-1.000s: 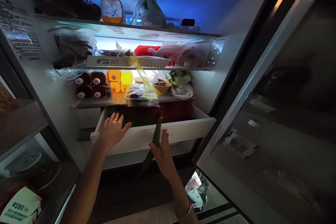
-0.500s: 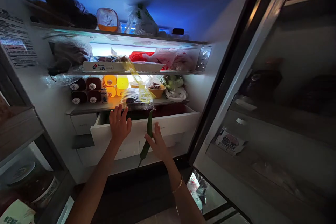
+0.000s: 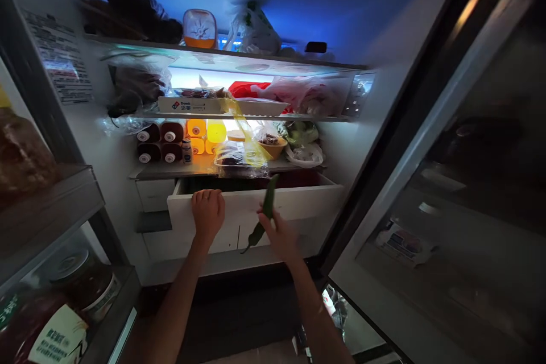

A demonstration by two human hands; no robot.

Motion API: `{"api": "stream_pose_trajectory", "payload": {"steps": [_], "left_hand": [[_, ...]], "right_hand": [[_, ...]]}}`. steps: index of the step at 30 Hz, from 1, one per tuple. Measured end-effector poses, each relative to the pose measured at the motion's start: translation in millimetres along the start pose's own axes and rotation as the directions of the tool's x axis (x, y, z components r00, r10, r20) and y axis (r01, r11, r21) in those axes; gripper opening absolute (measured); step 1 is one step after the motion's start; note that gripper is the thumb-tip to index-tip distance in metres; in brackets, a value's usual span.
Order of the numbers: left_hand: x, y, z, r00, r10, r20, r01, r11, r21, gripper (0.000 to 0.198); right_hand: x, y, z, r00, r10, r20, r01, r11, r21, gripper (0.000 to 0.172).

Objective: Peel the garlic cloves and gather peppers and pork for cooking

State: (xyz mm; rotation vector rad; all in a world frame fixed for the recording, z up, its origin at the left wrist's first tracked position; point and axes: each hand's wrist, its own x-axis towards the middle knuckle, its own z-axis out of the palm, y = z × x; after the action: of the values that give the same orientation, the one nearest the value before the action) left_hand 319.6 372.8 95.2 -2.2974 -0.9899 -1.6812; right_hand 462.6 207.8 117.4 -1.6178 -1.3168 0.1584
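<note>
A long green chili pepper (image 3: 268,205) is held in my right hand (image 3: 279,233), tilted with its stem end down to the left, in front of the drawer. My left hand (image 3: 208,210) has its fingers hooked over the top edge of the white fridge drawer (image 3: 239,210), near the drawer's left end. The drawer is pulled partly out. Its inside is dark, and I cannot make out what lies in it.
Above the drawer, a shelf carries several bottles (image 3: 172,135), a wrapped tray (image 3: 236,154) and a tan bowl (image 3: 273,148). A pizza box (image 3: 200,105) lies on the shelf above. Open doors flank both sides, with jars (image 3: 83,281) in the left one.
My left hand has come down from above the drawer front and closed over its edge. My right hand has shifted with the pepper. The view has swung left.
</note>
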Motion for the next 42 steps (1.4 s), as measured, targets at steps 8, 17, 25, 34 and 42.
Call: {"api": "stream_pose_trajectory", "payload": {"steps": [8, 17, 25, 34, 42], "left_hand": [[-34.5, 41.8, -34.5, 0.996, -0.058, -0.061, 0.056, 0.998, -0.026, 0.017], [-44.5, 33.2, -48.0, 0.999, 0.031, -0.013, -0.031, 0.999, 0.014, 0.022], [-46.4, 33.0, -41.7, 0.999, 0.038, -0.034, -0.036, 0.999, 0.037, 0.024], [-47.4, 32.1, -42.3, 0.999, 0.045, -0.018, -0.045, 0.998, 0.044, 0.025], [-48.3, 33.3, -31.3, 0.993, 0.058, -0.104, -0.053, 0.997, 0.047, 0.023]], "right_hand": [[42.1, -103.3, -69.3, 0.854, -0.461, -0.241, 0.446, 0.887, -0.119, 0.048], [123.5, -108.8, 30.7, 0.642, 0.194, 0.742, 0.637, 0.403, -0.657, 0.033], [139.6, -77.9, 37.9, 0.519, 0.153, 0.841, 0.732, 0.429, -0.53, 0.036], [132.8, -71.2, 20.2, 0.536, 0.016, 0.844, 0.746, 0.458, -0.483, 0.031], [129.1, -60.9, 1.4, 0.554, -0.19, 0.811, 0.739, 0.561, -0.373, 0.039]]}}
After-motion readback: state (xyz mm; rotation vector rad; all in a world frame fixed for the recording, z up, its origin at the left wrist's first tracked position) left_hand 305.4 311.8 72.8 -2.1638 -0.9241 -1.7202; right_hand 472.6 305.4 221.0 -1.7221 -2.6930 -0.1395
